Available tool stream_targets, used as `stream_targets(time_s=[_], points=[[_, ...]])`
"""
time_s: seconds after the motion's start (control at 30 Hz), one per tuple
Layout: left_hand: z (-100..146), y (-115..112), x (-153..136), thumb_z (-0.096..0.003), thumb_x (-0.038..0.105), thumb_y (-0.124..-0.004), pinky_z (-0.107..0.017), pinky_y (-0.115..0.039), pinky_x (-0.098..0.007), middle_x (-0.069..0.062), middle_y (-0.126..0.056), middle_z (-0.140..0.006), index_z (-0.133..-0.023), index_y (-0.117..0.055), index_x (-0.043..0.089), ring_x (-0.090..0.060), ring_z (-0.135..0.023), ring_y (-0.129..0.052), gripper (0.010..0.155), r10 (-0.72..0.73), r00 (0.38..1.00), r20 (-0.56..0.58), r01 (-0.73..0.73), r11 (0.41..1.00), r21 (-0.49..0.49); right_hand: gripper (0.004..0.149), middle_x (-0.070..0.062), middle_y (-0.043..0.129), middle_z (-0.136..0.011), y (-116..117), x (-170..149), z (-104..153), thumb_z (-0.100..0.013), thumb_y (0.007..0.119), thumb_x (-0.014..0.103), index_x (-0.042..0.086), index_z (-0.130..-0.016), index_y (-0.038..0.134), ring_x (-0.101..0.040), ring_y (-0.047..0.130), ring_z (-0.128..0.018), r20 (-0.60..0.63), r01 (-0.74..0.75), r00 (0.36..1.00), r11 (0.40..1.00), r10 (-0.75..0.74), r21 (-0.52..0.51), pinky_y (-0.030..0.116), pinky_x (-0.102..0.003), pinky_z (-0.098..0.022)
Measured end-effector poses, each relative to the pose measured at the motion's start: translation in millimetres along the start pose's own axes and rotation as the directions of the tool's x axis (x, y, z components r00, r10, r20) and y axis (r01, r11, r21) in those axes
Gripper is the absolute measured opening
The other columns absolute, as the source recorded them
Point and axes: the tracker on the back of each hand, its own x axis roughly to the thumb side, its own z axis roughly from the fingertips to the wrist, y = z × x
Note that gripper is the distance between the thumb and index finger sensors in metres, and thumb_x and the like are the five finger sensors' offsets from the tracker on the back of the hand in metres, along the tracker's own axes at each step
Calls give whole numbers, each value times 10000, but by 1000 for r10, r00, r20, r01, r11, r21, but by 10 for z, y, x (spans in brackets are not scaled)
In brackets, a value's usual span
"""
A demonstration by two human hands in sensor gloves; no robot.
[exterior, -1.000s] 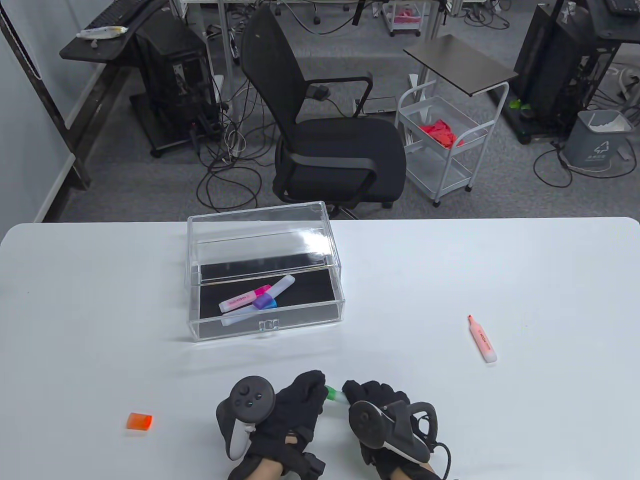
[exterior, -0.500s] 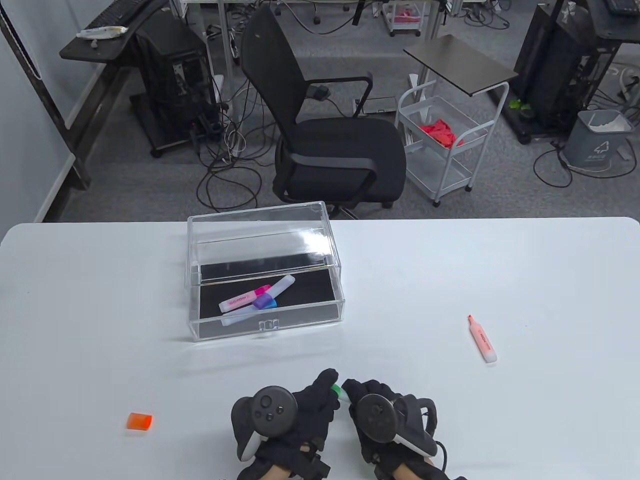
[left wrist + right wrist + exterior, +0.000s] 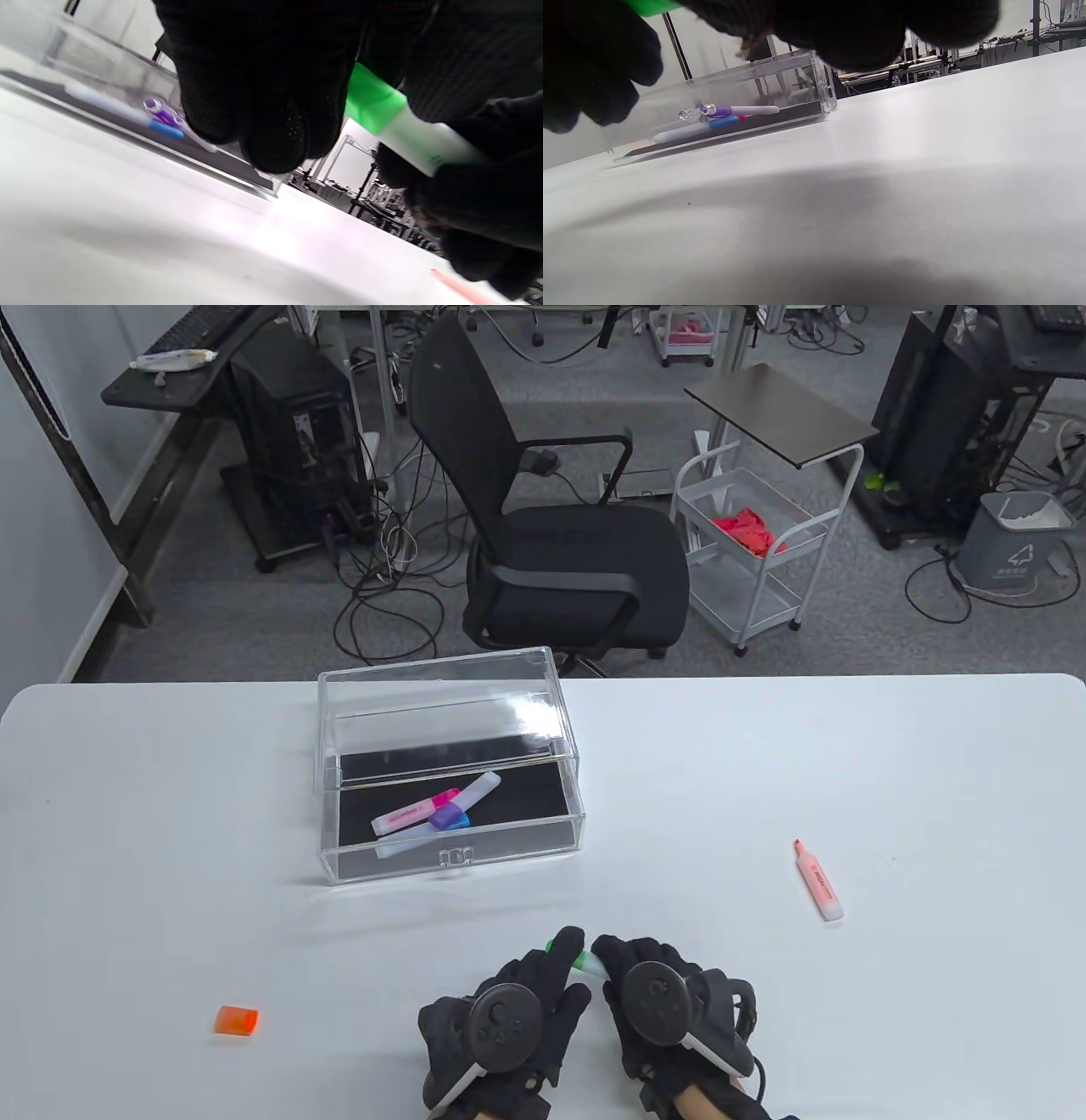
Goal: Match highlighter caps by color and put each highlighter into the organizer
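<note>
Near the table's front edge, both hands hold a green highlighter (image 3: 584, 960) between them. My left hand (image 3: 558, 952) grips its green cap (image 3: 372, 101), which sits on the white barrel (image 3: 424, 146). My right hand (image 3: 612, 957) grips the barrel from the right. Only a short piece shows between the gloves. The clear organizer (image 3: 560, 746) stands behind them, its drawer open with pink, purple and blue highlighters (image 3: 433, 813) inside. An uncapped orange highlighter (image 3: 819, 881) lies at the right. A loose orange cap (image 3: 237, 1021) lies at the front left.
The white table (image 3: 848, 763) stretches wide on both sides of the organizer. Behind the far edge stand a black office chair (image 3: 551, 509), a white trolley (image 3: 751, 551) and other office gear on the floor.
Both hands have drifted right and a little away from me. They have closed in on each other, so less of the green highlighter shows between them.
</note>
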Motion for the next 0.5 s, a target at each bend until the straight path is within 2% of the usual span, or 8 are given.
stream_targets(time_s=[0.1, 0.17, 0.27, 0.4, 0.5], points=[[-7, -7, 13, -425, 607, -830, -686, -815, -484, -1, -703, -1073, -1083, -495, 421, -287, -958, -906, 762, -117, 993, 5, 117, 993, -26, 520, -27, 755, -805, -5, -11, 0, -418, 765, 282, 265, -917, 620, -244, 868, -578, 1, -25, 1000, 1000, 25, 6, 751, -510, -459], [-8, -32, 27, -425, 613, -831, -710, -788, -492, 7, -632, -1110, -1090, -462, 415, -292, -1009, -850, 787, -190, 982, 22, 191, 981, -41, 520, -27, 753, -809, -8, 0, 5, -418, 767, 281, 268, -917, 623, -247, 864, -584, 13, -38, 999, 999, 37, 10, 747, -512, -463], [-7, -73, 67, -421, 614, -837, -719, -782, -490, 46, -619, -1116, -1093, -445, 403, -275, -1021, -843, 806, -275, 960, 53, 278, 959, -60, 518, -23, 748, -816, 1, 53, 12, -417, 771, 281, 277, -915, 627, -247, 854, -599, 55, -73, 996, 997, 71, 22, 739, -513, -474], [-12, -87, 99, -422, 597, -846, -709, -801, -477, 53, -656, -1099, -1087, -477, 387, -255, -990, -888, 788, -292, 954, 66, 296, 953, -64, 515, -9, 743, -826, 15, 133, 30, -416, 776, 286, 294, -911, 633, -242, 842, -617, 111, -95, 990, 995, 90, 34, 731, -510, -486], [-17, -96, 97, -431, 580, -837, -681, -836, -456, 59, -747, -1048, -1063, -568, 376, -231, -922, -962, 717, -288, 955, 77, 294, 953, -79, 517, -9, 743, -828, 11, 160, 39, -415, 780, 286, 293, -910, 635, -242, 839, -621, 128, -95, 988, 995, 91, 25, 730, -509, -489]])
